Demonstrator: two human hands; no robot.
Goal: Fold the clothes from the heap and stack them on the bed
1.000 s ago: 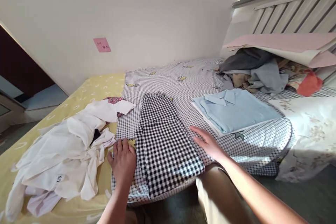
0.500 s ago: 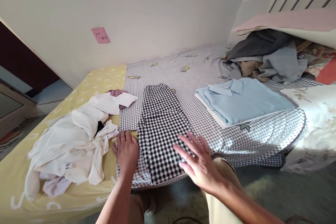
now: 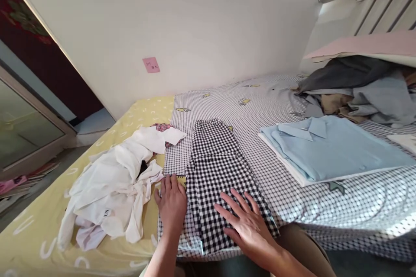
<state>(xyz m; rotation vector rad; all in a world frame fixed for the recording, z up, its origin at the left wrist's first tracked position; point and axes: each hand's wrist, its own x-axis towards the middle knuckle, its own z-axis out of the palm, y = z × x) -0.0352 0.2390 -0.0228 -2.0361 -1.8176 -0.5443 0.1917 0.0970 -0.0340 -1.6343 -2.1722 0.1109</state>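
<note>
A pair of black-and-white checked pants (image 3: 217, 169), folded lengthwise, lies on the bed straight in front of me. My right hand (image 3: 245, 225) is spread over their lower end, palm down, fingers apart; whether it presses on the cloth I cannot tell. Just left of the pants, my left hand (image 3: 171, 205) rests flat on the sheet with its fingers stretched. Close to that hand lies a loose heap of white clothes (image 3: 110, 181). To the right, a light blue collared shirt (image 3: 331, 149) is folded on top of a white piece.
A checked sheet (image 3: 260, 147) and a yellow sheet (image 3: 29, 246) cover the bed. Crumpled grey and brown clothes (image 3: 360, 82) lie at the back right, beneath a pink board-like sheet (image 3: 373, 45). A pink note (image 3: 151, 65) is on the wall.
My view has shifted, so the bed sits lower and further right. My right hand has come down closer over the lower end of the pants; the left hand stays beside them.
</note>
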